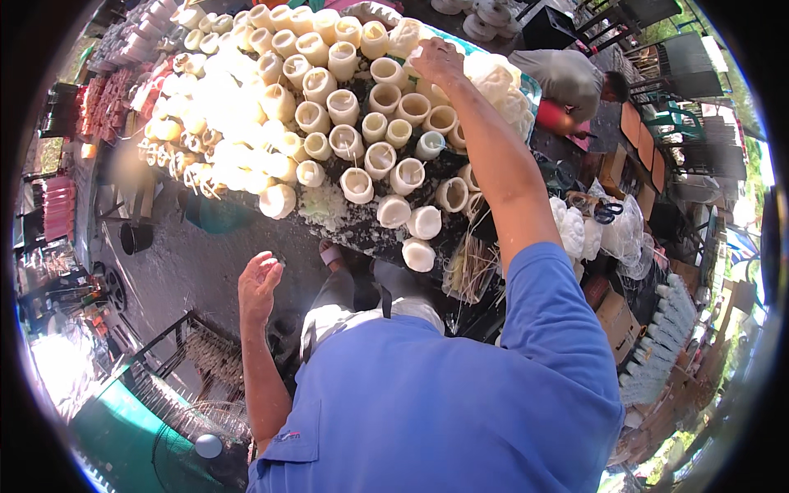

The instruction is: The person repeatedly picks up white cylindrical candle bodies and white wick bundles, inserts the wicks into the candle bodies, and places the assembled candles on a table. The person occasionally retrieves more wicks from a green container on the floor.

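Observation:
My right hand point(437, 62) reaches across to the far side of the table. Its fingers bend down against pale waxy pieces, and what they grip is hard to make out. Close by its fingertips is a cream-coloured, crumpled piece point(406, 36). Many hollow cream wax cups point(343, 107) stand upright in rows, several with a thin wick-like strand inside, such as the cup point(357, 186) near the front. A few filled white ones point(419, 255) sit at the near edge. My left hand point(259, 287) hangs beside my body with fingers loosely apart, holding nothing.
The dark table point(329, 201) carries scattered wax crumbs. White lumpy material point(499, 86) lies at its right. Another person point(567, 78) bends down at the far right. Scissors point(606, 214) and clear plastic bags point(629, 234) lie right of my arm. A round fan guard point(185, 444) is at lower left.

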A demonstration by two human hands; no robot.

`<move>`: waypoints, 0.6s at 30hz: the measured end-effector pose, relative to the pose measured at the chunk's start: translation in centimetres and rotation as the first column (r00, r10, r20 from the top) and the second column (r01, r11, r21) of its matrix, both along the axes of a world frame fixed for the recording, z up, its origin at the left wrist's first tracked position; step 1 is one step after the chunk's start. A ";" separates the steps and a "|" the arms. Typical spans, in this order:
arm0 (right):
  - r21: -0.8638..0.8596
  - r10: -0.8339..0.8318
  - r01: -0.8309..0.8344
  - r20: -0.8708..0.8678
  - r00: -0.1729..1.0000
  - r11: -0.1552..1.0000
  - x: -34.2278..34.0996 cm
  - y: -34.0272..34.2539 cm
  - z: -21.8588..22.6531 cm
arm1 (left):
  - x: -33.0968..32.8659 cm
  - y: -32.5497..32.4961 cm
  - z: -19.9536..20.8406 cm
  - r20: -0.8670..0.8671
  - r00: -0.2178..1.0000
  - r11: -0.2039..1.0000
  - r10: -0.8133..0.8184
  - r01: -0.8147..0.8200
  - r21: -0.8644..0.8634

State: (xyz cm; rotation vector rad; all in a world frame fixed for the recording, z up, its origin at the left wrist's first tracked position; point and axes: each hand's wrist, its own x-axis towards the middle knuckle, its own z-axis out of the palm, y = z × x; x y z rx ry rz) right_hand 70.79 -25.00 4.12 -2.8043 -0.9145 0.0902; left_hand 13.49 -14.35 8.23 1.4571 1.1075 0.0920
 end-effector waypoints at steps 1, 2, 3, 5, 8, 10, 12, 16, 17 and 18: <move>0.159 0.070 -0.076 0.044 0.997 0.984 -2.2 -1.7 1.4 | 0.9 -0.3 -0.6 0.000 1.000 0.999 -0.031 0.031 0.018; 0.353 0.090 -0.088 0.012 0.996 0.932 -4.9 -3.2 2.9 | 1.9 -0.7 -1.2 -0.006 0.996 0.996 -0.088 0.088 0.001; 0.441 0.125 -0.076 -0.083 0.989 0.894 -8.1 -5.4 4.2 | 3.2 -1.4 -1.9 -0.021 0.988 0.988 -0.153 0.153 -0.007; 0.486 0.211 -0.078 -0.226 0.951 0.870 -16.5 -11.0 6.1 | 5.2 -2.9 -2.9 -0.102 0.931 0.935 -0.350 0.354 0.027; 0.150 0.067 -0.002 -0.427 0.902 0.989 -28.0 -17.4 6.7 | 8.3 -5.6 -4.4 -0.164 0.784 0.799 -0.599 0.600 -0.048; -0.030 -0.041 0.032 -0.408 0.912 0.999 -33.6 -19.2 4.9 | 9.8 -7.0 -5.4 -0.126 0.652 0.664 -0.748 0.738 -0.120; -0.184 -0.138 0.075 -0.357 0.924 0.980 -37.1 -19.8 2.3 | 11.0 -8.1 -6.4 -0.090 0.513 0.521 -0.853 0.844 -0.124; -0.019 -0.216 0.217 -0.209 0.954 0.976 -40.1 -19.5 -1.1 | 11.5 -9.6 -7.9 -0.012 0.333 0.334 -0.943 0.942 -0.041; 0.117 -0.234 0.262 -0.207 0.950 0.958 -40.4 -19.2 -1.4 | 11.5 -9.7 -8.2 0.008 0.321 0.320 -0.947 0.947 -0.025; 0.190 -0.292 0.340 -0.238 0.926 0.921 -41.2 -18.4 -1.6 | 11.4 -9.4 -8.5 0.072 0.298 0.299 -0.952 0.954 0.009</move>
